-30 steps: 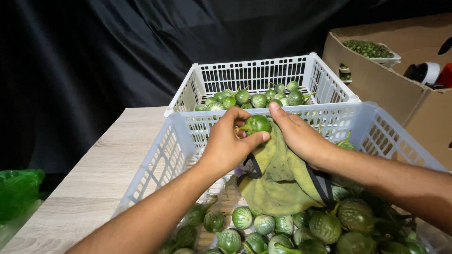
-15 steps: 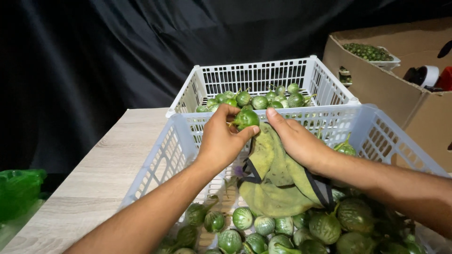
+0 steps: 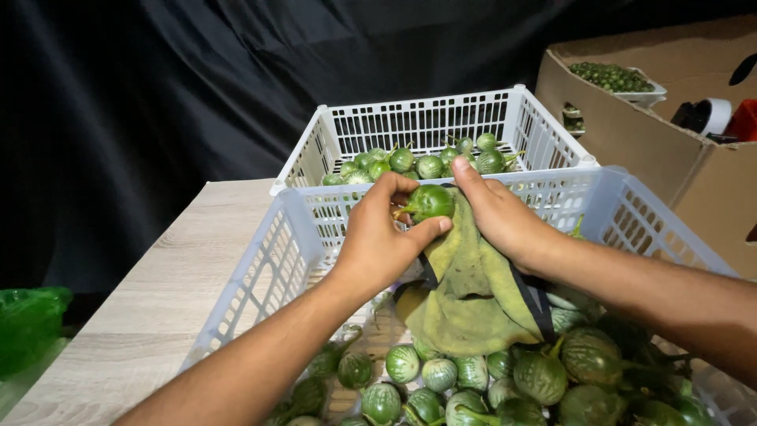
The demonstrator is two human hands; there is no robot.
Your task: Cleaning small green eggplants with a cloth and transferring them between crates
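Left hand [image 3: 378, 241]: grip pinching small green eggplant [image 3: 430, 201]. Right hand [image 3: 501, 217]: grip pressing yellow-green cloth [image 3: 473, 288] alongside. Risk: eggplant slips, drops into near basket [image 3: 607, 193] below grip.

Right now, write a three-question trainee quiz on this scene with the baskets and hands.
1. True or false: the left hand holds a round green eggplant.
2. What lies under the right hand? A) a yellow-green cloth B) a knife C) a sponge
3. Fill in: the far basket stands ____ the near basket, on the wooden table.

Key:
1. True; its fingers pinch it over the near basket.
2. A; the cloth drapes from that hand onto the eggplant pile.
3. Behind; both are white, slatted and hold small green eggplants.
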